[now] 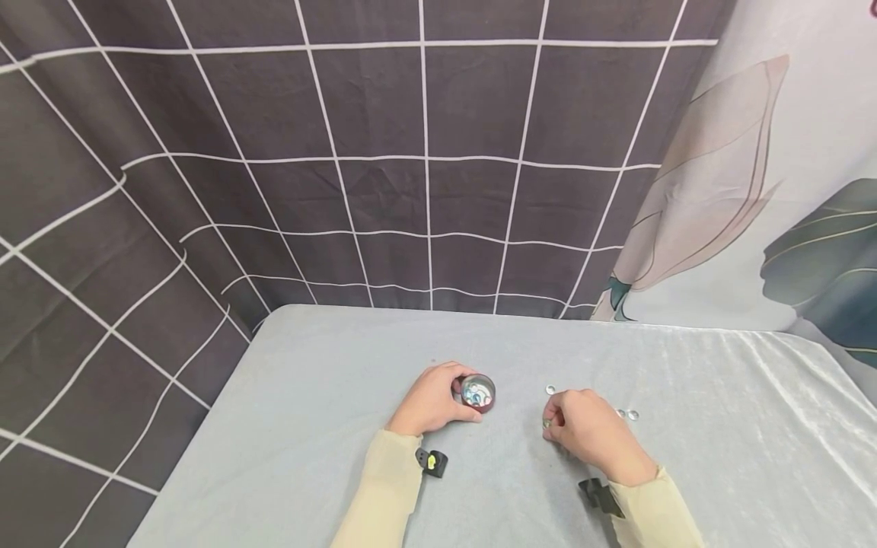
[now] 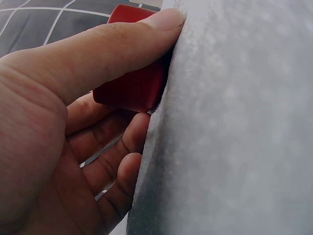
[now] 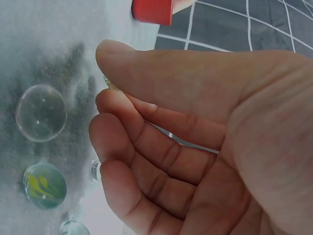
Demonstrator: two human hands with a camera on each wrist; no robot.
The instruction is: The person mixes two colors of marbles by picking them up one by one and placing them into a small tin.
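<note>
Dk grid curtain at back, white lines; pale cloth-covered counter in front. L hand: thumb & fingers curled round side of red cup. R hand: narrow pinch, thumb + fingertip on held marble; well apart from cup, to its R. Cup low at counter, mouth up, inside L grasp, several marbles in it. Held marble at R fingertips, mostly hidden in wrist view. Loose: lone marble just beyond R fingers; marble pair R of knuckles. R wrist view also shows yellow-swirl marble near fingertips.
</note>
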